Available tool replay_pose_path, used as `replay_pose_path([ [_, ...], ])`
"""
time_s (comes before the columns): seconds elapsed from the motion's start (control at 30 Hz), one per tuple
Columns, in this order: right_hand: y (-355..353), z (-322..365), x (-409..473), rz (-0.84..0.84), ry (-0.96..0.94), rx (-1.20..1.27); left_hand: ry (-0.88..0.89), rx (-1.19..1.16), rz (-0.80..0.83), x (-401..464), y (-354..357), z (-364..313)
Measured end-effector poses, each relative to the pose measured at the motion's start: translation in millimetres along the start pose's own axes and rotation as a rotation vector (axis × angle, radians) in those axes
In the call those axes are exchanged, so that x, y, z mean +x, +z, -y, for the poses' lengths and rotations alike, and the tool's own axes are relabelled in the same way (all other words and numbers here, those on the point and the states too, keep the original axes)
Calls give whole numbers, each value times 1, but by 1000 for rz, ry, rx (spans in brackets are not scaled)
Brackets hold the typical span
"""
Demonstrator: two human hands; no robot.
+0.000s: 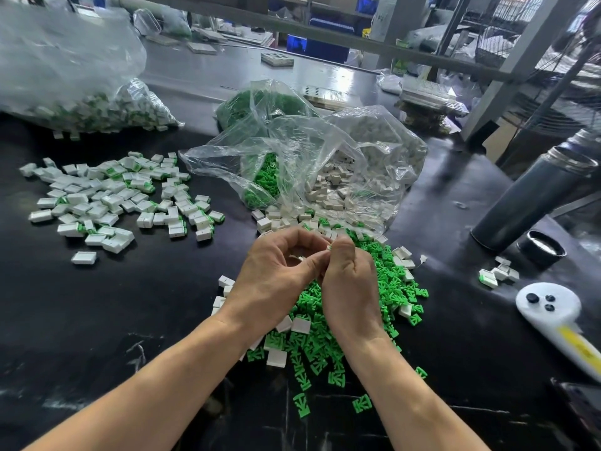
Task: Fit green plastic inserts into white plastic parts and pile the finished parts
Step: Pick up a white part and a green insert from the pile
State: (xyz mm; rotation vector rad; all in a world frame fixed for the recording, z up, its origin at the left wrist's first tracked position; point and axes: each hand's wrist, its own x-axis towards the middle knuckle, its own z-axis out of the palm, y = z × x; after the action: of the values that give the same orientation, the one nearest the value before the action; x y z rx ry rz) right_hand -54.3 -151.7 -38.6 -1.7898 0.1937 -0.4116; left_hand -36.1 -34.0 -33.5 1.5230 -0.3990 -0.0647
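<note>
— Where the black table (97, 320) runs back on the left, what sits on it?
— A big clear bag (65, 76) stuffed with white-and-green parts. Nearer the middle, an open clear bag (325, 157) spills white parts (328, 190) and green inserts (266, 182) toward the near edge, and a smaller bag of green pieces (257, 102) lies just behind it.
— And the finished ones?
— A loose spread of finished parts (113, 196), white with green showing, lies left of the open bag, well apart from the hands.
— On the right?
— A dark cylindrical flask (530, 196) leans there, its cap (541, 249) beside it, and a white handheld controller (553, 310) lies near the edge.
— The hands?
— Both meet over a heap of loose green inserts (390, 288) mixed with a few white parts. The left hand (276, 275) curls its fingers around a small white part (300, 257), only partly visible. The right hand (349, 281) pinches at the same spot with thumb and fingertips; a sliver of something pale shows there, too small to name.
</note>
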Motion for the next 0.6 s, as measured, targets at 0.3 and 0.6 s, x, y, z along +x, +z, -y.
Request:
replay_pose_path([
  [0.3,0,-2,-2,66,8,51,-4,-5,-7,-1,-1,-2],
  [0.6,-19,1,-1,2,-183,45,11,18,-85,3,-7,-2],
])
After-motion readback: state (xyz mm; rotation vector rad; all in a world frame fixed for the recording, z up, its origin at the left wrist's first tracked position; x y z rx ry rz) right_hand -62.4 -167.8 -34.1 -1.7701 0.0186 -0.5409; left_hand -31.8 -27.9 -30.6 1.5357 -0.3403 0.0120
